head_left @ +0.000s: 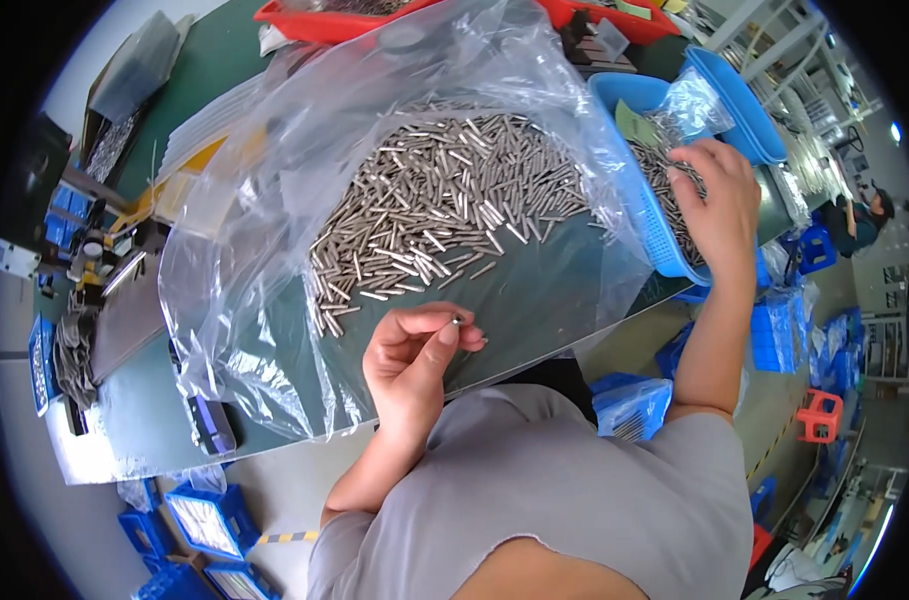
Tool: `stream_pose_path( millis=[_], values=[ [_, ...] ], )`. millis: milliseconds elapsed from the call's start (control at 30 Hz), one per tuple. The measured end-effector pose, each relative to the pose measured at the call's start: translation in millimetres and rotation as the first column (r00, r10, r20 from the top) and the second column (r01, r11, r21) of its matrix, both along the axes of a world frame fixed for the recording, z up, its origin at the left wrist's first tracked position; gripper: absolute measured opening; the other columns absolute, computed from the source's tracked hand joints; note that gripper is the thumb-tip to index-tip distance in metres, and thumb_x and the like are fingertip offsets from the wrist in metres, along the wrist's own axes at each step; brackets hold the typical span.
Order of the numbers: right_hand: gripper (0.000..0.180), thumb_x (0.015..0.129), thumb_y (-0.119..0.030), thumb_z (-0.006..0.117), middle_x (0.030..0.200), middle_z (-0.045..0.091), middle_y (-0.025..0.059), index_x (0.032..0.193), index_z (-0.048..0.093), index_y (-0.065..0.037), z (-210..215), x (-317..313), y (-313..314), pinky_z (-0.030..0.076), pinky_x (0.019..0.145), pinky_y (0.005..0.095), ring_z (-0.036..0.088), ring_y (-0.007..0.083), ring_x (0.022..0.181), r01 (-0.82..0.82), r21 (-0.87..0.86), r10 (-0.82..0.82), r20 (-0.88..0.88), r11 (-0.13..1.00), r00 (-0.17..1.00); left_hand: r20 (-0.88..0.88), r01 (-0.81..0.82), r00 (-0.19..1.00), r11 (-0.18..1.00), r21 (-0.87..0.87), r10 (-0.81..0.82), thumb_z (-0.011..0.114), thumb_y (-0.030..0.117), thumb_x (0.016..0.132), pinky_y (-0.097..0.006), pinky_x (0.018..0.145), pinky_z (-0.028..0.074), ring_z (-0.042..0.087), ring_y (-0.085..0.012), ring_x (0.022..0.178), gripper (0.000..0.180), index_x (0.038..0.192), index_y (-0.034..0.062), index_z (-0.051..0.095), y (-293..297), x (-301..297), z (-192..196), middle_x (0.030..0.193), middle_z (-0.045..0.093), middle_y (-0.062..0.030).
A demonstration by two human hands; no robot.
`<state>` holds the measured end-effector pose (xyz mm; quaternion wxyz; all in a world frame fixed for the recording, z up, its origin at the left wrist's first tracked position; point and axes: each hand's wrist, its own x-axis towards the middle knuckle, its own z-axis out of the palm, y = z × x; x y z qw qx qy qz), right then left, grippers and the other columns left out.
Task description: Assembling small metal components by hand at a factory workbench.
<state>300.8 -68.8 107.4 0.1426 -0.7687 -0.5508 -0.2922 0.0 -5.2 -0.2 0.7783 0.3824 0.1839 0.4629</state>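
My left hand (415,360) is closed in a pinch near the table's front edge, thumb against fingers, with the small shiny end of a metal pin (457,320) showing at the fingertips. Beyond it spreads a large heap of short, slim metal pins (435,200) on a clear plastic sheet (245,250). My right hand (720,200) reaches over a blue plastic basket (665,235) on the right, its fingers bent down at the pins inside. Whether those fingertips grip any pin is hidden. A yellowish paper slip (635,125) lies in the same basket.
Another blue basket (740,105) stands beyond the first, with a clear bag between. Red trays (325,25) line the table's far side. A dark phone-like object (211,425) lies at the front left edge. Blue crates (210,520) and a red stool (821,415) stand on the floor; a person (860,222) is far right.
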Motion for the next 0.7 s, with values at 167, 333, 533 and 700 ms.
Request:
stream_pose_path(
  millis=[167,333,533,700],
  values=[
    [0.021,0.073,-0.006,0.067,0.102,0.06,0.0091,0.093,0.065,-0.009,-10.6,-44.0,14.8,0.046,0.078,0.0361,0.056,0.029,0.094,-0.201,0.214,0.234,-0.145,0.956,0.961,-0.028,-0.015,0.999,1.0,0.005,0.015,0.053,-0.005,0.088,-0.034,0.073,0.055,0.064,-0.0197,0.08,0.007,0.094,-0.0025,0.054,1.2,1.7,-4.4,0.098,0.061,-0.0169],
    [0.012,0.074,-0.006,0.066,0.082,0.057,0.0055,0.086,0.062,-0.007,-56.7,-95.2,37.5,0.048,0.062,0.0349,0.059,0.0245,0.073,-0.673,0.02,0.528,-0.636,0.739,0.562,-0.036,-0.006,0.999,1.0,0.01,0.006,0.052,-0.005,0.088,-0.033,0.073,0.055,0.064,-0.0193,0.081,0.007,0.094,-0.0031,0.054,0.3,-0.8,-1.9,0.099,0.061,-0.0172],
    [0.013,0.072,-0.005,0.068,0.08,0.055,0.0061,0.083,0.061,-0.005,-77.1,-100.0,46.5,0.046,0.065,0.0352,0.056,0.0246,0.075,-0.697,-0.072,0.544,-0.57,0.713,0.615,-0.062,0.001,0.998,1.0,-0.012,-0.002,0.052,-0.006,0.088,-0.033,0.073,0.055,0.064,-0.0191,0.08,0.007,0.094,-0.0036,0.054,0.3,-2.4,0.3,0.099,0.061,-0.0174],
    [0.008,0.078,-0.003,0.065,0.077,0.055,0.0058,0.082,0.058,-0.002,-65.5,-103.0,40.3,0.042,0.06,0.0291,0.053,0.0193,0.069,-0.721,0.139,0.488,-0.819,0.679,0.302,-0.065,0.005,0.998,1.0,-0.01,-0.006,0.052,-0.005,0.088,-0.033,0.073,0.055,0.064,-0.0193,0.08,0.007,0.095,-0.0037,0.053,1.8,-1.2,2.4,0.099,0.061,-0.0173]
  ],
)
